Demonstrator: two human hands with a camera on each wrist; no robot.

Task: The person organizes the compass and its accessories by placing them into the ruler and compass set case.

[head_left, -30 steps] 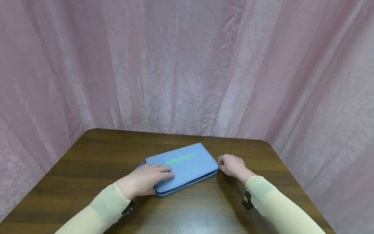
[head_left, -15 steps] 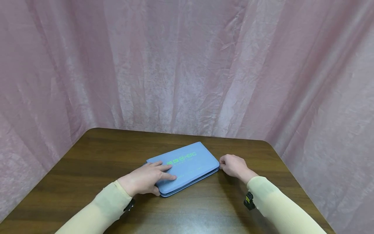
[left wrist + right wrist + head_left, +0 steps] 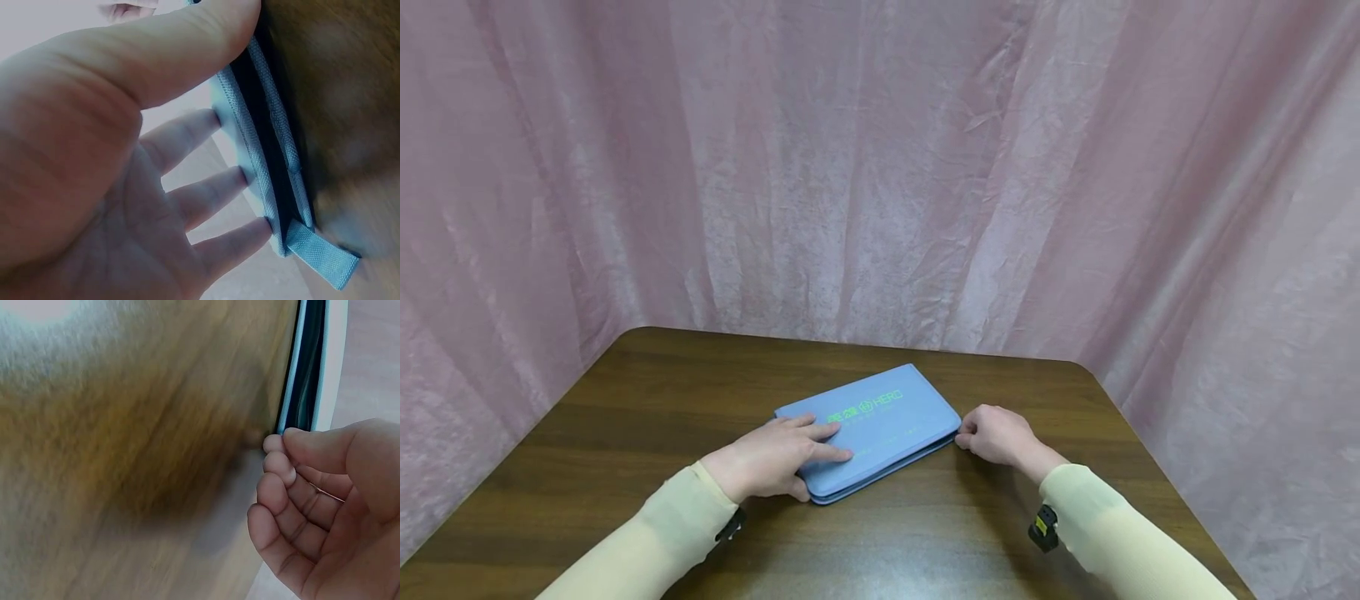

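Observation:
A flat blue zip case (image 3: 880,425) with green lettering lies at a slant on the wooden table, and a dark gap runs along its near edge. My left hand (image 3: 775,458) rests on its left end with fingers straight and spread over the cover, the thumb at the near edge. Beyond those fingers, in the left wrist view, a short fabric tab (image 3: 322,253) sticks out from the case's end. My right hand (image 3: 996,435) pinches at the zipper edge by the right corner with thumb and index finger. The small part between those fingertips is hidden.
The brown wooden table (image 3: 700,375) has rounded far corners. Pink curtains (image 3: 880,167) hang behind it and at both sides. A small black device (image 3: 1043,528) is worn on the right wrist, with another (image 3: 730,527) on the left.
My left hand first shifted slightly right with the case, its thumb coming to the near edge. Since then my right hand has slid a little around the right corner toward the near side.

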